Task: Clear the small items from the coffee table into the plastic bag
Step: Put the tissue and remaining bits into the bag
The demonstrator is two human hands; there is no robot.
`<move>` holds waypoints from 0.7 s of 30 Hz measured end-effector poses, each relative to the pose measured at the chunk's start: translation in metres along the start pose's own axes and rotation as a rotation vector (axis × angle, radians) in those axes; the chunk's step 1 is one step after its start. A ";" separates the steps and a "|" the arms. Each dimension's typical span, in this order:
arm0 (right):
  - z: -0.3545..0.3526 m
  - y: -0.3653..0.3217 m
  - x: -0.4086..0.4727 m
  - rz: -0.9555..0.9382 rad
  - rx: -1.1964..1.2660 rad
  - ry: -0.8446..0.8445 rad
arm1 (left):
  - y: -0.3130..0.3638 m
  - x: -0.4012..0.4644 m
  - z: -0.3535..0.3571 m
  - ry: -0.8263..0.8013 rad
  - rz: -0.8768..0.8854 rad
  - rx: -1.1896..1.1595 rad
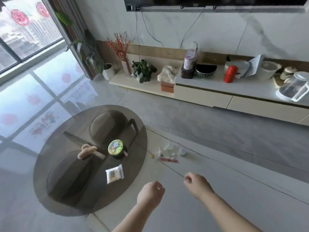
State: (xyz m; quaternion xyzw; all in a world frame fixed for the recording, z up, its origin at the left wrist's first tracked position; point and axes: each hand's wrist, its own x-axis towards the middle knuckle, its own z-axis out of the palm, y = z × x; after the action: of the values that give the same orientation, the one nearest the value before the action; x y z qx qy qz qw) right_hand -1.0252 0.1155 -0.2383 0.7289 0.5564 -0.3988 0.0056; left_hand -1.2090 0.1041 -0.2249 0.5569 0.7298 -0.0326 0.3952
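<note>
Your left hand (pixel 151 192) and right hand (pixel 194 182) were loosely curled, holding nothing, poised beside the coffee table (pixel 55 173). Hair clip (pixel 87 150), round tin (pixel 115 147) and snack packet (pixel 114 173) remained there; plastic bag (pixel 167 152), apparently crumpled, lay on the floor nearby.

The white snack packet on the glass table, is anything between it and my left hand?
Nothing visible is. The white snack packet lies flat near the coffee table edge closest to the left hand, with only bare glass and floor between. The round green-lidded tin and beige hair claw sit farther back.
</note>
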 end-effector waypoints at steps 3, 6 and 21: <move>0.012 0.002 0.044 0.022 0.032 0.032 | -0.004 0.057 0.006 -0.003 0.026 -0.013; 0.031 0.008 0.096 0.034 0.052 0.074 | -0.014 0.116 0.024 0.006 0.043 -0.062; 0.105 0.040 0.306 0.044 -0.155 0.243 | -0.062 0.326 0.120 0.269 0.100 -0.114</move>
State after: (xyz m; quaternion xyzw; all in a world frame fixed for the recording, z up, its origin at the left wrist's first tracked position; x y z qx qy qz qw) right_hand -1.0337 0.2999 -0.5071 0.7813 0.5661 -0.2629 0.0032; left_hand -1.2182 0.2789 -0.5314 0.5686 0.7481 0.1036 0.3261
